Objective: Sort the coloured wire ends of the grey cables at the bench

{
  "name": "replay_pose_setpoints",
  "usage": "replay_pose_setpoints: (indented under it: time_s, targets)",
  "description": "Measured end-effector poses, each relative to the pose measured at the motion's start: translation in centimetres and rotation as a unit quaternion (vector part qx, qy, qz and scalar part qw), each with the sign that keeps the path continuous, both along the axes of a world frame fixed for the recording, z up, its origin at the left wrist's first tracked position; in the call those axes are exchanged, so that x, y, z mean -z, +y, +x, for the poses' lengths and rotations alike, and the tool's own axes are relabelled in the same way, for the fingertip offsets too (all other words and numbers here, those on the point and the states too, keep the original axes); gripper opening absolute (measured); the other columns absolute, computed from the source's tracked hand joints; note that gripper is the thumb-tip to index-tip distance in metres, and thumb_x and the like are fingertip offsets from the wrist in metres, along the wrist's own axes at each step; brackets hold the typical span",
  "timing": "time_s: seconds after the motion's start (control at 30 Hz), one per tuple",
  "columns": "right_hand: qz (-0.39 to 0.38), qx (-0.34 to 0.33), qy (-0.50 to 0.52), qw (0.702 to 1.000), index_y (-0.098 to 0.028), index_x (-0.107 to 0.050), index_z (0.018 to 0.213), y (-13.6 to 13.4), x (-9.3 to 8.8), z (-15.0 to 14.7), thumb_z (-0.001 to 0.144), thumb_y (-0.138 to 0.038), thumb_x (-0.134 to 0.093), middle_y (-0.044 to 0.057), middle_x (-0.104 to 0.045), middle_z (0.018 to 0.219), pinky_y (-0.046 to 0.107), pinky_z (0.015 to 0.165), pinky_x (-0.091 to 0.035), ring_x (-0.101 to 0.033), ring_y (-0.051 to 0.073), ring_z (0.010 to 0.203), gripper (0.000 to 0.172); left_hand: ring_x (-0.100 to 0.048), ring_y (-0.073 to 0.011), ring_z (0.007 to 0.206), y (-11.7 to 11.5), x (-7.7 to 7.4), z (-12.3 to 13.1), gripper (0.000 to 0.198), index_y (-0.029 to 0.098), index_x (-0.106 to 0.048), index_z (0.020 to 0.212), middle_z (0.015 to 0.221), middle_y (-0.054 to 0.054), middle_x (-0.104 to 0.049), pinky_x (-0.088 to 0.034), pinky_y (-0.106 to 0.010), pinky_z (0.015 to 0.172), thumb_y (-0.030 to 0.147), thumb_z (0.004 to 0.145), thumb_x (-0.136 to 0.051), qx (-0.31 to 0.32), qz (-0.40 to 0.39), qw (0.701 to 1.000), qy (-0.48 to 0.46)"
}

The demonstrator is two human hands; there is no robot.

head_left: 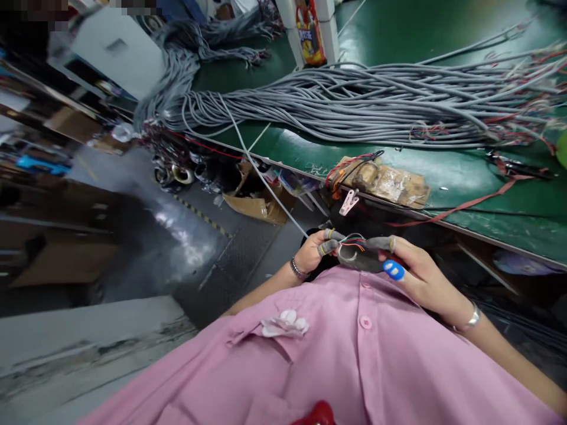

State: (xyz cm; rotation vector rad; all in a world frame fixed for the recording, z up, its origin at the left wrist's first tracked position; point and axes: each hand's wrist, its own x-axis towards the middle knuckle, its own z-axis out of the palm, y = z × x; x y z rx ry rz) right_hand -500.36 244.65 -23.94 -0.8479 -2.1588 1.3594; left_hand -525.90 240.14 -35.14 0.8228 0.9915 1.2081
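Wearing a pink shirt (332,348) right below the lens, with a red object (319,413) at the bottom edge, too cropped to identify. Holding both hands close together just beyond the shirt front — working at what looks like the end of one grey cable (252,158). Pinching that end with the left hand (313,251) between pressed-together fingertips, with coloured wires (353,240) reaching past them. Holding the right hand (423,277) at or just beside the wire tips, with a grey finger cover (381,242) on one digit and a blue wrap (393,270) on another; being unable to tell whether pinching any strand there.

Risking, most likely, a slip of the wires from the left pinch, through smooth covers or uneven pressure on so thin a bunch. Risking bent or crossed strands too, by pushing sideways from the right.

Facing a pink clothes peg (349,202) and a taped block (385,180) at the edge of the green bench (522,200), and perhaps inviting a snag by lifting loose strands too near the peg.

Letting the cable slant up leftward, past a cardboard box (248,208), to the bundle of grey cables (345,97) — possibly courting a sudden tug by leaning back with the line tangled among its neighbours.
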Motion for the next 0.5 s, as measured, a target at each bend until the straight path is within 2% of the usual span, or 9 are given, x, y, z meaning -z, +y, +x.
replay_pose_setpoints:
  time_s: [0.1, 0.2, 0.27, 0.37, 0.5]
  targets:
    - [0.093, 0.000, -0.065, 0.994, -0.020, -0.059, 0.081, -0.4, 0.4, -0.2, 0.097, -0.031, -0.044, 0.003, -0.055, 0.075, 0.029, 0.066, -0.038, -0.049, 0.016, 0.070, 0.024, -0.052, -0.0085, 0.056, 0.2, -0.1, 0.2, 0.036, 0.015, -0.069, 0.090, 0.064, 0.000, -0.061, -0.040, -0.022, 0.056, 0.046, 0.073, -0.079, -0.035, 0.005, 0.999, -0.038]
    - [0.123, 0.017, -0.117, 0.985, -0.020, -0.058, 0.078, -0.8, 1.7, -0.5, 0.096, -0.026, -0.045, 0.003, -0.057, 0.073, 0.029, 0.066, -0.038, -0.052, 0.017, 0.069, 0.022, -0.050, -0.0087, 0.056, 0.3, -0.3, 0.3, 0.036, 0.019, -0.066, 0.090, 0.062, 0.002, -0.056, -0.037, -0.022, 0.055, 0.045, 0.070, -0.080, -0.056, -0.004, 0.994, -0.097]
    - [0.129, 0.042, -0.137, 0.981, -0.021, -0.057, 0.077, -0.8, 2.6, -0.8, 0.095, -0.026, -0.045, 0.003, -0.058, 0.073, 0.029, 0.064, -0.037, -0.053, 0.017, 0.068, 0.022, -0.047, -0.0091, 0.057, 0.4, -0.4, 0.2, 0.038, 0.021, -0.065, 0.090, 0.062, 0.003, -0.052, -0.036, -0.023, 0.055, 0.046, 0.066, -0.082, -0.059, -0.012, 0.992, -0.112]
    - [0.125, 0.075, -0.148, 0.978, -0.022, -0.055, 0.076, -0.4, 3.3, -1.3, 0.095, -0.030, -0.044, 0.003, -0.059, 0.072, 0.029, 0.060, -0.035, -0.053, 0.017, 0.066, 0.023, -0.044, -0.0099, 0.057, 0.5, -0.4, 0.1, 0.045, 0.022, -0.064, 0.091, 0.064, 0.002, -0.049, -0.036, -0.026, 0.055, 0.051, 0.062, -0.082, -0.068, -0.019, 0.994, -0.086]
    - [0.057, 0.071, -0.133, 0.987, -0.023, -0.050, 0.080, 0.0, 3.9, -2.0, 0.095, -0.028, -0.042, 0.000, -0.060, 0.069, 0.028, 0.057, -0.033, -0.052, 0.015, 0.059, 0.018, -0.045, -0.0107, 0.060, 0.5, -0.5, -0.3, 0.048, 0.020, -0.061, 0.092, 0.069, 0.000, -0.051, -0.038, -0.029, 0.060, 0.055, 0.064, -0.078, -0.071, -0.010, 0.997, -0.041]
